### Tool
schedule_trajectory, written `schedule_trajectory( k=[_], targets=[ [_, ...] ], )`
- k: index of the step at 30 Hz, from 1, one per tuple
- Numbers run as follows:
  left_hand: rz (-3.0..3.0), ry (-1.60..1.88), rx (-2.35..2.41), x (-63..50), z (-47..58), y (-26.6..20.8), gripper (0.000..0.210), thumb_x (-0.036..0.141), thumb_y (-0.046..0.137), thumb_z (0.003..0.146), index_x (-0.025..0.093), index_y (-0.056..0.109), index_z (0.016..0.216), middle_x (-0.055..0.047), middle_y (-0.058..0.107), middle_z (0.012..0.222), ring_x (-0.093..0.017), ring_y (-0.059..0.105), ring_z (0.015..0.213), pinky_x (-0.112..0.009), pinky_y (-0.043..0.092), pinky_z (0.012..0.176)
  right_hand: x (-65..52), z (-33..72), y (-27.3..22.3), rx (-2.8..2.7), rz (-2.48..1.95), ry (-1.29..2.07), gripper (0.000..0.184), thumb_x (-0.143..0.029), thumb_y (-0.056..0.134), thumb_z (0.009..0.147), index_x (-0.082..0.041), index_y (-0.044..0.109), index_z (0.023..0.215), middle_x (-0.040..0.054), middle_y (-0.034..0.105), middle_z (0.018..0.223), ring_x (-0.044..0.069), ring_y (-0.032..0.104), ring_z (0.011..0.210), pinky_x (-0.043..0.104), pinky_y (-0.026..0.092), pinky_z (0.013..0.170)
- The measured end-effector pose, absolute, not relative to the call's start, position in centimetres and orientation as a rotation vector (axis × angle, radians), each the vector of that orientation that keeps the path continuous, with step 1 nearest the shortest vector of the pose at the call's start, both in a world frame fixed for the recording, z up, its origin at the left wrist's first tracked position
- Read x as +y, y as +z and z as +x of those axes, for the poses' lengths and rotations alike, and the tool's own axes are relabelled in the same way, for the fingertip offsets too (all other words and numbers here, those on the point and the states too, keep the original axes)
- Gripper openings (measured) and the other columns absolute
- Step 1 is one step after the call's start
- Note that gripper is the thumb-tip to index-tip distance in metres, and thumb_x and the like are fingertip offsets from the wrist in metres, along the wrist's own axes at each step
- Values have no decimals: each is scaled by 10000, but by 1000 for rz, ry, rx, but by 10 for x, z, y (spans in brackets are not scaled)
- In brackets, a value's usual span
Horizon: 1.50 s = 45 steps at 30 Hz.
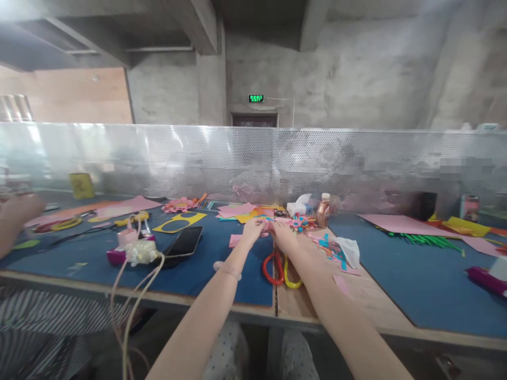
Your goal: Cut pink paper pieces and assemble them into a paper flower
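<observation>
My left hand (253,230) and my right hand (280,233) meet over the middle of the table with fingers closed. Between their fingertips is a small pink piece of paper or foam (266,226), largely covered by the fingers. Scissors with one red loop (272,274) and one yellow loop (293,279) lie just below my right hand, their blades hidden. Beside my left hand lies a pink scrap (235,240). A pink and blue paper flower (301,222) is just beyond my right hand.
Blue and orange scraps (335,252) and a white tissue (349,252) lie to the right, near a bottle (323,210). On the left are a phone (186,241), a plugged power strip (137,250) with cables, and a yellow cut sheet (180,222). Another person's hand (19,211) is far left.
</observation>
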<state>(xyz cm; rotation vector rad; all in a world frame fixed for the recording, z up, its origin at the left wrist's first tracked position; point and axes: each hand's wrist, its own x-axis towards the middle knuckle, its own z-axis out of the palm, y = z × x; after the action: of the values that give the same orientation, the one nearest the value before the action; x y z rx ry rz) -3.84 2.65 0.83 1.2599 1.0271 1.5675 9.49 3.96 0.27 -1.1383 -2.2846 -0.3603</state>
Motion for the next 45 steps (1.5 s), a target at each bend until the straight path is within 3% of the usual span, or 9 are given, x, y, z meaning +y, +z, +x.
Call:
schedule_trajectory(
  k=[7,15,21,32,37,41,45],
  targets=[
    [1272,1578,1022,23,-40,8,127,242,678,656,135,626,701,-61,647,700,-160,602,635,-331,531,630,44,95,-2,-2268,-1096,-350,394,-158,443,842,-121,478,1233,142,564,1164,228,465,1117,350,359,941],
    [1491,1606,1145,34,-50,3,150,242,689,640,144,644,745,-82,677,762,-179,630,718,-293,511,656,32,95,0,-2197,-1070,-357,315,-208,458,847,-127,541,1141,138,593,1109,225,487,1070,352,373,929],
    [1471,1447,927,39,-56,-5,320,359,698,636,141,638,862,-91,675,817,-194,630,763,-318,516,647,28,95,1,-2179,-1087,-366,292,-201,434,856,-137,554,1115,133,603,1102,221,509,1060,345,381,918],
    [1397,1525,1011,30,-69,5,282,297,731,587,133,639,797,-68,679,763,-149,611,650,-246,489,576,12,85,5,-2182,-913,-296,340,-376,484,819,-127,576,1031,126,616,1033,222,516,1010,331,378,887],
    [1462,1470,1042,28,-68,4,231,285,710,619,126,625,762,-44,660,670,-139,602,602,-265,493,594,27,82,4,-1946,-976,63,343,-406,408,853,-141,612,926,90,647,845,186,571,830,308,418,777],
    [1519,1448,1134,30,-72,1,173,232,699,635,110,614,723,-52,656,664,-138,603,593,-277,499,598,42,75,4,-1715,-937,573,312,-375,449,815,-123,634,824,72,655,784,159,586,704,270,443,661],
    [1558,1506,1074,32,-73,2,105,147,659,661,107,609,744,-63,661,695,-138,617,625,-285,511,640,38,74,4,-1846,-845,707,309,-412,558,729,-120,656,759,53,644,710,159,569,650,270,430,621]
  ],
)
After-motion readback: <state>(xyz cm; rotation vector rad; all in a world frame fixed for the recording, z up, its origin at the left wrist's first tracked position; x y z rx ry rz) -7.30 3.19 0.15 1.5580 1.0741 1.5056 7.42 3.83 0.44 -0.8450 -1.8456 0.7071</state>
